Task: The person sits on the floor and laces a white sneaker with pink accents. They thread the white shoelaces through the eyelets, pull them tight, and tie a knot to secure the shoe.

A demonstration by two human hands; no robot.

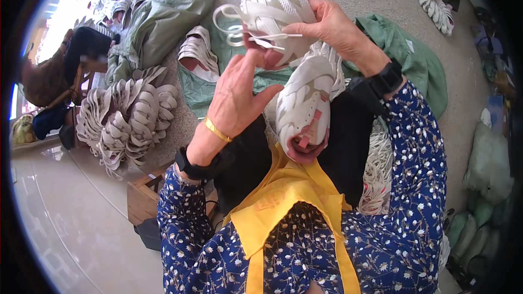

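A white shoe upper [275, 5] with pink lining is held up in front of me. My right hand [329, 27] grips its side between thumb and fingers. White shoelace [231, 13] loops off its left side, and a lace end lies by my right thumb. At the collar, the raised fingers of my left hand [237, 90] reach the upper, partly hidden there; the thumb stands well apart. A second white upper [305, 103] with a pink inside lies on my lap below, against the yellow apron [283, 207].
Rows of nested uppers [128, 114] lie on the floor at left, beside a grey-green sack [166, 19]. A single upper [199, 54] rests on green cloth. Another person [60, 65] sits far left. White laces [377, 174] hang by my right thigh; a green sack [408, 54] lies beyond.
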